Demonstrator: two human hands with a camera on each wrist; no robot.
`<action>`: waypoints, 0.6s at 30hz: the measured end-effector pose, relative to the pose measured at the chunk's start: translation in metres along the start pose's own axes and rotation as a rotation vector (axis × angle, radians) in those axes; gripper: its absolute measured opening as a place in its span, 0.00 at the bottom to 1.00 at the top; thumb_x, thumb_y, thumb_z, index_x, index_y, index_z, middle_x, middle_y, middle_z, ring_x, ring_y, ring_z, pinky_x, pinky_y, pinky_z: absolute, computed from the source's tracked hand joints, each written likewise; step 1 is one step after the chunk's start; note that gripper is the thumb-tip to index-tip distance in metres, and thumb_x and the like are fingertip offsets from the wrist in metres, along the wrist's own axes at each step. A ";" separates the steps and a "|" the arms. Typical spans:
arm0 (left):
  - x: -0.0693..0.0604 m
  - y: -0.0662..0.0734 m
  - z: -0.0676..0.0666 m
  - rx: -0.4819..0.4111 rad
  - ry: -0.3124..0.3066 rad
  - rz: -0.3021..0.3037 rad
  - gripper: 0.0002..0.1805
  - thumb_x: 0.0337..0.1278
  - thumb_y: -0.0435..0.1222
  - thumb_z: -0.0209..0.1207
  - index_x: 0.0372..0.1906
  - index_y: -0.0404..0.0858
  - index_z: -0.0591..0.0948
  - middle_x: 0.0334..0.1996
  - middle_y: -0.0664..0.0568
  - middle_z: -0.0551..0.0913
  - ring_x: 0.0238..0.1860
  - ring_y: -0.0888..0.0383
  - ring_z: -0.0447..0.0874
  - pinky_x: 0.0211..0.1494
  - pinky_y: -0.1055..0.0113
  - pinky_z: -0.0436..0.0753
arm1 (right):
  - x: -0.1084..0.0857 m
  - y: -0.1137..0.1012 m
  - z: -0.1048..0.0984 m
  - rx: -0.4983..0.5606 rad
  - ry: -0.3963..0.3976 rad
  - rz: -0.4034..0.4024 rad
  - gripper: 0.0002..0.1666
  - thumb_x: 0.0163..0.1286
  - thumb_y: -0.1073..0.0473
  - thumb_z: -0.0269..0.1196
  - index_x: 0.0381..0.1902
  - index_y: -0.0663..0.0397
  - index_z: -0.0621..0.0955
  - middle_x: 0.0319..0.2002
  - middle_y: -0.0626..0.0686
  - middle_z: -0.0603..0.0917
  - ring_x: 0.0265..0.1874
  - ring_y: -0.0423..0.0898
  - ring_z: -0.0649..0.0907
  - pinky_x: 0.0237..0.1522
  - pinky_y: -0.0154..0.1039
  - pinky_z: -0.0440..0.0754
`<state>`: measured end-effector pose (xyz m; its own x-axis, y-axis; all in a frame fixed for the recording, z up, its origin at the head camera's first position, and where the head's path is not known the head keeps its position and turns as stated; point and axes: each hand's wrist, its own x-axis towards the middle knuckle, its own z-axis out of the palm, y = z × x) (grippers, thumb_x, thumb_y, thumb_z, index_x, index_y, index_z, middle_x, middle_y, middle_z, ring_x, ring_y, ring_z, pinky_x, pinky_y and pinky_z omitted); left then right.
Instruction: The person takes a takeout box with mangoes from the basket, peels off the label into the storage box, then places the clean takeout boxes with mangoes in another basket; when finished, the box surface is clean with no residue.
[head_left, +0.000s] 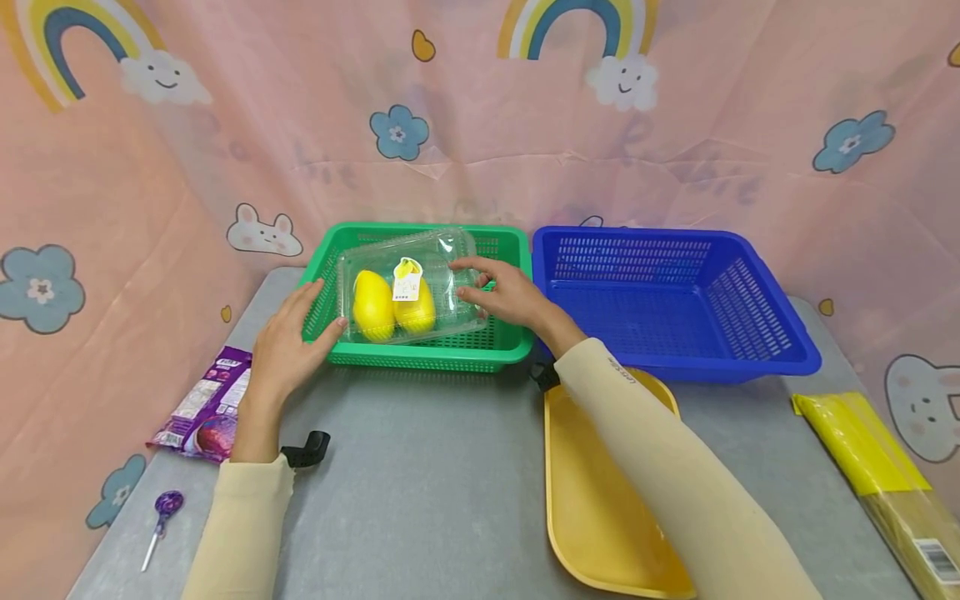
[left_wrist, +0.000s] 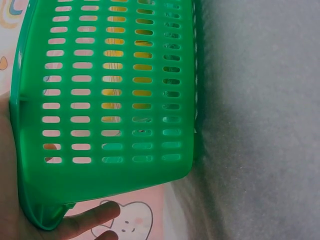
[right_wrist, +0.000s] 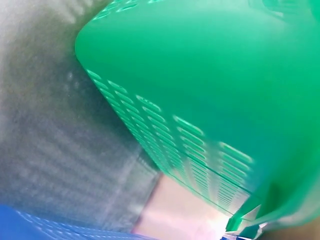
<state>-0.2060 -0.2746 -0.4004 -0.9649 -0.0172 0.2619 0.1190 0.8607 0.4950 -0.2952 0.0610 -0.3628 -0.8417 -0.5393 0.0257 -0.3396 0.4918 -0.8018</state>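
A clear plastic clamshell box (head_left: pixel 459 258) lies tilted in the green basket (head_left: pixel 431 358). Two yellow mangoes (head_left: pixel 373 307) show through it, one partly behind a white label (head_left: pixel 407 285). My left hand (head_left: pixel 288 337) is at the basket's left side, fingers extended, its thumb by the box's left edge. The left wrist view shows the basket's slotted wall (left_wrist: pixel 107 100) with fingers past its end. Over the right part of the box is my right hand (head_left: pixel 510 292), its fingers loosely bent; any contact is unclear. In the right wrist view, the basket (right_wrist: pixel 200 75) hides most of that hand.
A blue basket (head_left: pixel 678 362) stands to the right of the green one. Under my right forearm lies a yellow tray (head_left: pixel 592 517). A purple packet (head_left: pixel 213 408) and a lollipop (head_left: pixel 167 508) are at left, a yellow-ended package (head_left: pixel 870 442) at right.
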 end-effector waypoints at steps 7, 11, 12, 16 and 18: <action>0.000 0.000 0.000 -0.001 0.005 0.004 0.41 0.70 0.59 0.52 0.81 0.47 0.59 0.80 0.42 0.60 0.76 0.31 0.61 0.71 0.26 0.60 | -0.001 0.001 0.001 -0.003 0.034 0.001 0.26 0.75 0.50 0.63 0.69 0.40 0.76 0.48 0.56 0.80 0.28 0.52 0.87 0.38 0.49 0.83; 0.000 0.000 0.000 0.000 0.000 -0.003 0.41 0.70 0.59 0.51 0.81 0.47 0.59 0.80 0.42 0.59 0.76 0.31 0.61 0.71 0.25 0.60 | -0.002 0.004 0.002 -0.009 0.100 -0.011 0.24 0.73 0.50 0.65 0.65 0.41 0.79 0.52 0.56 0.80 0.27 0.50 0.88 0.39 0.47 0.83; 0.000 0.000 0.000 0.000 0.000 -0.003 0.40 0.71 0.59 0.51 0.81 0.47 0.59 0.80 0.42 0.59 0.76 0.31 0.60 0.71 0.25 0.60 | -0.002 0.004 0.002 -0.006 0.114 -0.015 0.23 0.72 0.50 0.65 0.64 0.41 0.80 0.52 0.57 0.80 0.27 0.50 0.88 0.40 0.46 0.83; 0.000 0.000 0.000 -0.001 0.001 0.000 0.39 0.72 0.57 0.50 0.81 0.47 0.59 0.80 0.42 0.59 0.76 0.31 0.60 0.72 0.26 0.60 | -0.003 0.005 -0.001 -0.007 0.166 -0.042 0.22 0.71 0.52 0.67 0.62 0.39 0.82 0.50 0.56 0.81 0.24 0.49 0.88 0.38 0.43 0.84; -0.001 0.000 0.000 -0.002 0.002 0.000 0.38 0.72 0.56 0.50 0.81 0.48 0.59 0.80 0.42 0.59 0.76 0.31 0.60 0.72 0.26 0.60 | -0.004 0.005 -0.003 -0.002 0.185 -0.058 0.21 0.71 0.52 0.67 0.61 0.39 0.82 0.48 0.56 0.81 0.23 0.50 0.87 0.35 0.41 0.82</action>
<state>-0.2053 -0.2751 -0.4005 -0.9646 -0.0185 0.2631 0.1191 0.8595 0.4971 -0.2946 0.0673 -0.3649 -0.8834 -0.4321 0.1814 -0.3906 0.4652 -0.7943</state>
